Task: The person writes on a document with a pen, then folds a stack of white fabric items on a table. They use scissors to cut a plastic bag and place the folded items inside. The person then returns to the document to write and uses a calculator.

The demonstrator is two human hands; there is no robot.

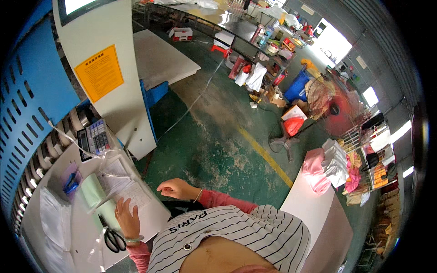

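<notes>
My left hand [127,219] hovers over the near edge of the white table [82,250], its fingers spread and nothing in them. Below its fingertips lie a pale green sheet [93,191] and printed papers [135,196]. Black-handled scissors [114,240] rest next to my left wrist. My right hand [177,188] is held past the table's right edge, its fingers loosely stretched toward the papers, with no object visible in it. A grey calculator [95,139] sits at the table's far end. A small blue object [71,184] lies left of the green sheet.
Clear plastic bags [54,218] pile along the table's left side. A machine with a blue slotted panel [27,113] and a pale column [104,36] stands beyond. A standing fan [334,109] and a blue bin [298,86] are across the green floor; fabric [318,170] lies right.
</notes>
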